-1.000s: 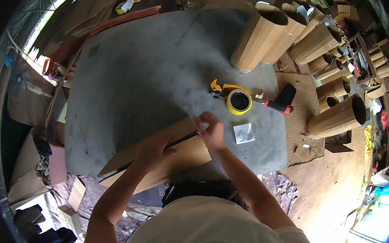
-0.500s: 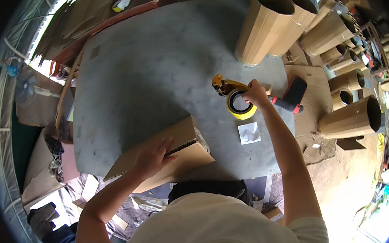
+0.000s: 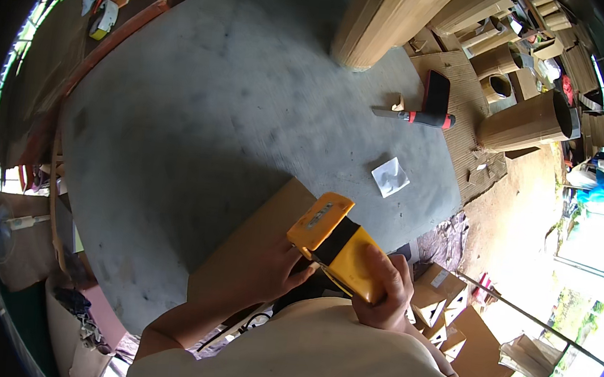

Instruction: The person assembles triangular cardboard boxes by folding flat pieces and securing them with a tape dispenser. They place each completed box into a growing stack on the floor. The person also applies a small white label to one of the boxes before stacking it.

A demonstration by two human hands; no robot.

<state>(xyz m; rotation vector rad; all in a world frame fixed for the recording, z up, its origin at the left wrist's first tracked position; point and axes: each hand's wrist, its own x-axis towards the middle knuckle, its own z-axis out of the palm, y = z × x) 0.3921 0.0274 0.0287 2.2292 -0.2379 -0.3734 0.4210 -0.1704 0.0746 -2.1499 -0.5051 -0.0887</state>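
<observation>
My right hand (image 3: 388,290) grips a yellow tape dispenser (image 3: 353,259), lifted in front of my body at the near edge of the table. The dispenser's orange-yellow head points up and left, over the edge of a folded cardboard piece (image 3: 250,238). My left hand (image 3: 264,276) holds that cardboard at its near right side, thumb and fingers bent round the edge close to the dispenser. Part of the cardboard lies behind my left hand and forearm, and the dispenser hides some fingertips.
A white paper square (image 3: 390,177) lies on the grey table (image 3: 201,99). Farther right are a knife with a red and black handle (image 3: 429,118) and a dark flat object (image 3: 436,91). Tall cardboard tubes (image 3: 376,21) stand at the back; another tube (image 3: 526,121) leans at the right.
My right hand has picked up the tape dispenser from the table and brought it near to the cardboard. My left hand has shifted to the cardboard's right side. The view has turned.
</observation>
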